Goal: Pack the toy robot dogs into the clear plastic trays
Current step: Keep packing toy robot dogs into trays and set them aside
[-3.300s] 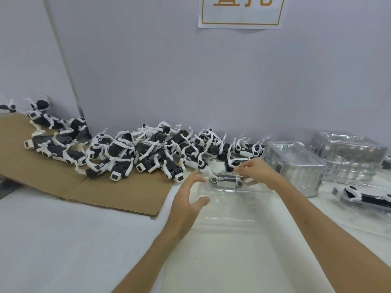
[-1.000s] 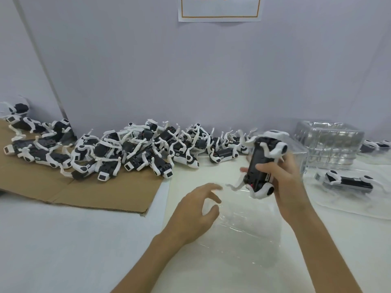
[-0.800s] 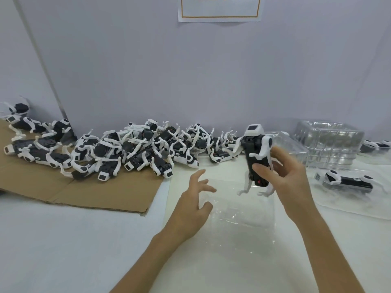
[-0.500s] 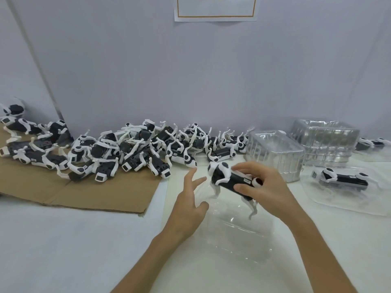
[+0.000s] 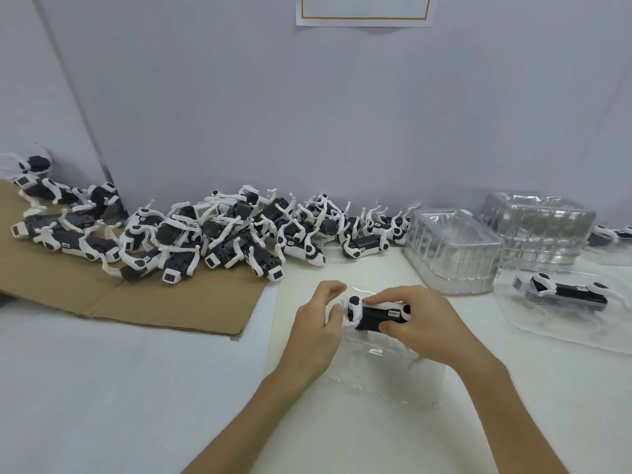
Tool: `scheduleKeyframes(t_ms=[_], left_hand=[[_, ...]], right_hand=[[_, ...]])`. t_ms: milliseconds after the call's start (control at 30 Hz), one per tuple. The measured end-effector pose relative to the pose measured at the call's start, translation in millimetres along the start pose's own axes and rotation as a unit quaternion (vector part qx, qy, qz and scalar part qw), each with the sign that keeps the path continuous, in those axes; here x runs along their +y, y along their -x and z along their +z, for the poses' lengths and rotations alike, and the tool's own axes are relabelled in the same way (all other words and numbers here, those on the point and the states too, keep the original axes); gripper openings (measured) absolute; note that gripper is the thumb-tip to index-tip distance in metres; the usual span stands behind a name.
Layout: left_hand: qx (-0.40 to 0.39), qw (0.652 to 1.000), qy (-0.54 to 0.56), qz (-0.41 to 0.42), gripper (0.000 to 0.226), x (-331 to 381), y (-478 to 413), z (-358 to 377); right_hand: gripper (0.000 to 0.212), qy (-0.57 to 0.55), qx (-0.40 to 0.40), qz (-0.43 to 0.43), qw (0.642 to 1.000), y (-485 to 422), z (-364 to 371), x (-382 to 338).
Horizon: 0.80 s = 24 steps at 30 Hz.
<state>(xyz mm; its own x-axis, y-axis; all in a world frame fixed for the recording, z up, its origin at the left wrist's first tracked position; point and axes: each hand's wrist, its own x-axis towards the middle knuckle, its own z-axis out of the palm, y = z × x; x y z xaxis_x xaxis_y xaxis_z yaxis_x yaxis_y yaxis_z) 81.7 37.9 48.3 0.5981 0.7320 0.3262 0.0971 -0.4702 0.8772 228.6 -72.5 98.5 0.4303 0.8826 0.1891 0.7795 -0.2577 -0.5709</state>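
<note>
Inside the pinch of the right hand [image 5: 422, 319], the toy dog [image 5: 374, 316] is being held by its black trunk, just above the clear tray [image 5: 386, 379] under the grip. Left of it, the left hand [image 5: 316, 331] is curling loosely by the white shoulder, contact unclear. Light, hard, slick plastic, seemingly; thin legs are looking snappable, so the trunk is serving best. Its white label [image 5: 394, 313] is reading as blur.
</note>
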Motion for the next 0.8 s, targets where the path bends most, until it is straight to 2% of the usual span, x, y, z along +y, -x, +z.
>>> scheduleKeyframes(t_ms=[133,167,267,333,367,433,500,600,667,733,800], left_hand=[[-0.025,0.997,-0.057,0.045,0.034,0.0,0.6,-6.3],[-0.024,0.996,-0.068,0.052,0.034,0.4,0.8,-6.5],[0.022,0.993,-0.093,0.070,0.029,0.9,1.4,-3.2],[0.068,0.990,-0.103,0.072,0.024,0.3,1.6,-1.3],[0.086,0.988,-0.109,0.062,0.024,-0.6,1.3,-1.1],[0.104,0.987,-0.114,0.037,0.027,-2.7,-1.2,-2.6],[0.104,0.992,-0.077,0.001,0.041,-4.3,-4.1,-5.0],[0.072,0.986,0.038,-0.146,0.071,-4.4,-11.1,-16.4],[0.011,0.971,0.094,-0.218,0.076,-8.1,-14.5,-24.4],[-0.018,0.969,0.123,-0.213,0.077,-11.0,-13.5,-27.3],[-0.002,0.973,0.152,-0.170,0.082,-6.8,-11.4,-27.0]], right_hand=[[0.038,-0.041,0.013,-0.010,0.999,-2.1,6.3,2.7],[0.034,-0.040,0.034,-0.015,0.998,-2.8,7.7,2.4],[0.034,-0.010,0.166,-0.031,0.986,-4.5,9.7,-0.4],[0.040,-0.013,0.208,0.007,0.978,-6.3,6.9,0.8],[0.047,-0.005,0.191,0.049,0.980,-7.6,5.0,4.3],[0.065,-0.002,0.092,0.149,0.984,-9.0,1.6,12.5],[0.075,-0.065,-0.001,0.206,0.976,-10.5,1.7,16.5],[0.077,-0.145,-0.019,0.207,0.967,-12.9,5.7,16.8],[0.075,-0.165,-0.018,0.193,0.967,-13.1,6.5,16.5],[0.074,-0.185,-0.019,0.172,0.967,-11.2,6.1,14.9],[0.072,-0.222,0.003,0.133,0.966,-8.5,4.3,11.6]])
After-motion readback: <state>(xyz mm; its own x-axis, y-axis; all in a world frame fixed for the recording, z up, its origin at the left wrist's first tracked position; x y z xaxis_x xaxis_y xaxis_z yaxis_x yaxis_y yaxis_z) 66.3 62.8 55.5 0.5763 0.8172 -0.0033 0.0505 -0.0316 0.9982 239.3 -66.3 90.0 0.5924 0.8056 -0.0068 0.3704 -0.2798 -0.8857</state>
